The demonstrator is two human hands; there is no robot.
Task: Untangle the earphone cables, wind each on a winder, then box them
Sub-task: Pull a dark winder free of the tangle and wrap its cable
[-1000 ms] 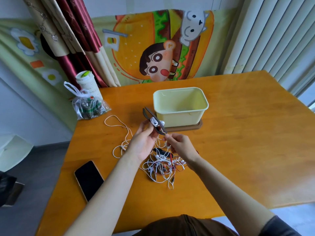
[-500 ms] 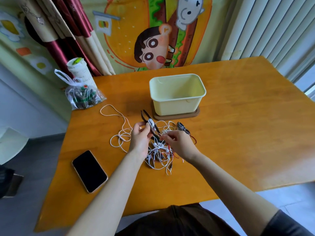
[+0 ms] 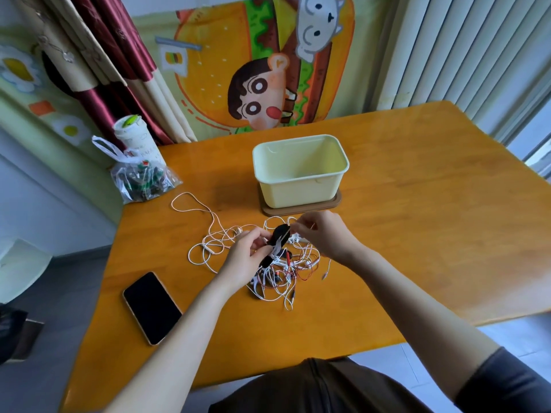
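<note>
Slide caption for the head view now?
Left hand holds a black winder, right hand pinches a white cable at it, above the cable tangle before the cream box.

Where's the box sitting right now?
In the head view, the pale yellow box stands on a brown base mid-table, toward the far side, just beyond the right hand and the cable tangle.

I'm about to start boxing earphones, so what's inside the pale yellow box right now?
Nothing shows inside the pale yellow box: bare walls and floor. Its near wall hides the floor's front strip.
</note>
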